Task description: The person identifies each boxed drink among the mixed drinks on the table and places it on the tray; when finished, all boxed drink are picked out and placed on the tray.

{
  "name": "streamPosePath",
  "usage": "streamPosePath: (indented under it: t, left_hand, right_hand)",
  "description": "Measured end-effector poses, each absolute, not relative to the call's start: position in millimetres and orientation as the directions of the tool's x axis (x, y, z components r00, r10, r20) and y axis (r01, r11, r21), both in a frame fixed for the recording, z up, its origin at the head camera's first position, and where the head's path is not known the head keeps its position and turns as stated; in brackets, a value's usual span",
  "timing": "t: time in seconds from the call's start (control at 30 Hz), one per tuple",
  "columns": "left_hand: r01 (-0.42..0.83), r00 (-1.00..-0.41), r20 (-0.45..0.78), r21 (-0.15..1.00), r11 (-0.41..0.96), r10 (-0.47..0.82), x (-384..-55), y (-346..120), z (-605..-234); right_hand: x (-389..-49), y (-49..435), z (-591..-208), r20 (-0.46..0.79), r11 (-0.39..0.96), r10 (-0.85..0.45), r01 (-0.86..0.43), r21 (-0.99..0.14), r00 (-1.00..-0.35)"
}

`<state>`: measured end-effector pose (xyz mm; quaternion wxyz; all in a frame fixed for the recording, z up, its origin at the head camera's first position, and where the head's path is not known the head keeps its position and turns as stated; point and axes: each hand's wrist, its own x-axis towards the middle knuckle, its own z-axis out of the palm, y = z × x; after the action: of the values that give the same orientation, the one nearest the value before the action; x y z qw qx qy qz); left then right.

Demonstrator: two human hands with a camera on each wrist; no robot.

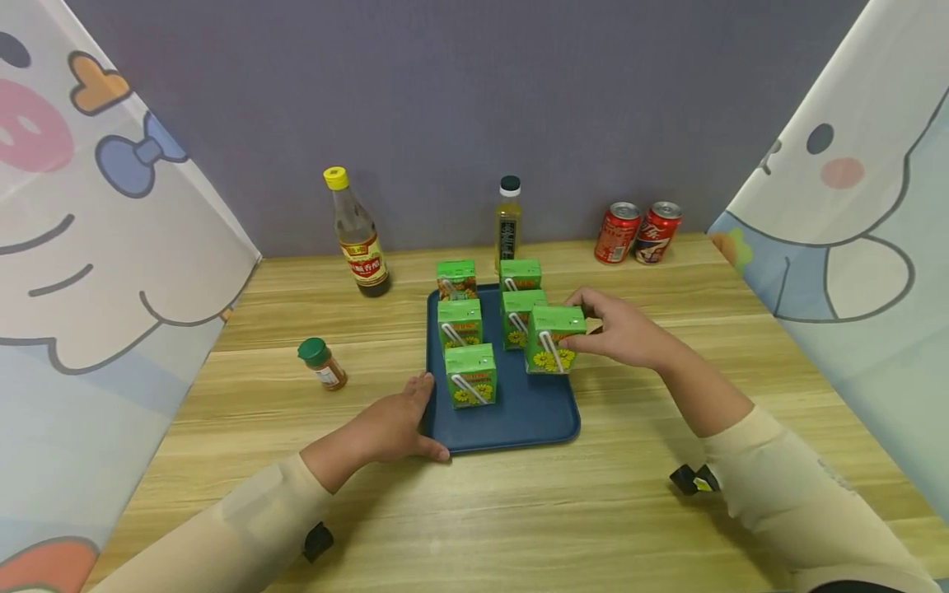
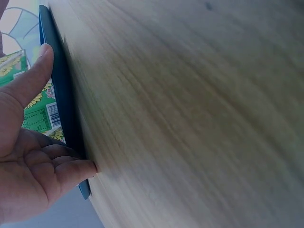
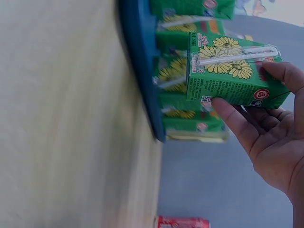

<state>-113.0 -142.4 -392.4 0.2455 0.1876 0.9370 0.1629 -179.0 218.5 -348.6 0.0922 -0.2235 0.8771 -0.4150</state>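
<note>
My right hand [image 1: 615,329] grips a green drink carton [image 1: 554,342] with a white straw and yellow flowers, thumb on one side and fingers on the other. In the right wrist view, this carton [image 3: 232,71] is raised off the blue tray [image 3: 142,71]. My left hand [image 1: 393,420] rests against the near left corner of the tray [image 1: 519,424], thumb at the front rim and fingers along the left side. On the tray, several matching cartons stand in two columns; the nearest left one is a carton [image 1: 471,377] by my left hand.
A dark sauce bottle [image 1: 359,239] with a yellow cap stands behind on the left, a green-capped spice jar [image 1: 323,364] nearer. A bottle of pale liquid [image 1: 508,226] stands behind the tray. Two red cans, one a can [image 1: 618,233], the other a can [image 1: 656,233], stand back right.
</note>
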Motion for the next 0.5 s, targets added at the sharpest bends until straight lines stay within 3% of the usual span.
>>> streamPosePath:
  t: [0.5]
  left_hand:
    - [0.279, -0.810, -0.386, 0.407, 0.869, 0.441, -114.0, -140.4, -391.4]
  right_hand:
    - [-175.9, 197.4, -377.9, -0.060, 0.467, -0.573, -0.265, -0.843, -0.818]
